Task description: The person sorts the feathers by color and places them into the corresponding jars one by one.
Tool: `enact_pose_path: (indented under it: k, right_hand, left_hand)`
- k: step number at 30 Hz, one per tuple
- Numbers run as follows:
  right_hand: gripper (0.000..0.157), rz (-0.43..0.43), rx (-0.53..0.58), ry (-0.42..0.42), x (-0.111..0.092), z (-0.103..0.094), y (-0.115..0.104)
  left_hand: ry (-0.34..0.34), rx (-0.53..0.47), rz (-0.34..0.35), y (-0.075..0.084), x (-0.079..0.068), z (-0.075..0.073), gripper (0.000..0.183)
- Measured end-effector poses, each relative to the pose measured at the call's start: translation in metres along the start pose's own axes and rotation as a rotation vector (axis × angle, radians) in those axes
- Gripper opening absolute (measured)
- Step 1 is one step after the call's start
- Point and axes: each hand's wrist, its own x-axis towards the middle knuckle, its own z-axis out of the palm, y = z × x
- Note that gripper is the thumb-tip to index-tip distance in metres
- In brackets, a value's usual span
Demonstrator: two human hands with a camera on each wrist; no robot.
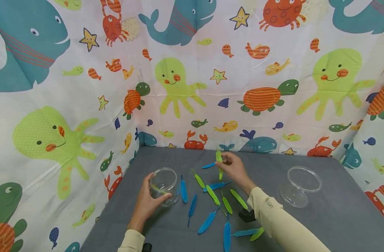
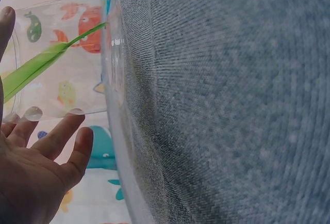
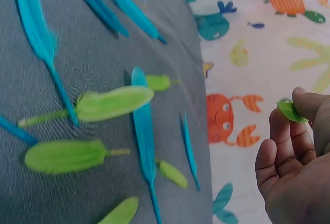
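My left hand point(image 1: 144, 201) grips a clear round jar point(image 1: 164, 172) by its side, thumb and fingers around the wall. Inside that jar lies one green feather point(image 2: 38, 66), seen through the wall in the left wrist view. To the right, my right hand point(image 1: 235, 170) pinches another green feather point(image 1: 220, 175) upright between thumb and fingertips, raised over the far part of the grey table. Below and around it, blue feathers point(image 1: 207, 222) and green feathers point(image 1: 226, 204) lie scattered, some crossing each other. A blue feather point(image 1: 184, 190) rests just right of the jar.
A second clear container point(image 1: 294, 199) with a wide rim stands on the right side of the grey cloth point(image 1: 267, 231). Behind the table hangs a white curtain point(image 1: 192, 105) printed with sea animals, which also covers both sides.
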Motion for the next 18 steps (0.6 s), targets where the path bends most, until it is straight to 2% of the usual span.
enact_pose_path:
  k: [4,14,18]
  right_hand:
    - [0.034,-0.008,0.017,-0.018,-0.001,0.009,-0.01]
    - [0.033,-0.035,0.15,-0.082,-0.007,0.038,-0.033]
    - [0.033,-0.053,0.175,-0.112,-0.015,0.046,-0.052]
  left_hand:
    - [-0.004,0.005,-0.003,0.002,0.0,0.0,0.112]
    - [-0.04,0.023,-0.026,0.003,-0.003,0.001,0.11]
    - [-0.059,0.015,-0.023,0.005,-0.006,0.0,0.112]
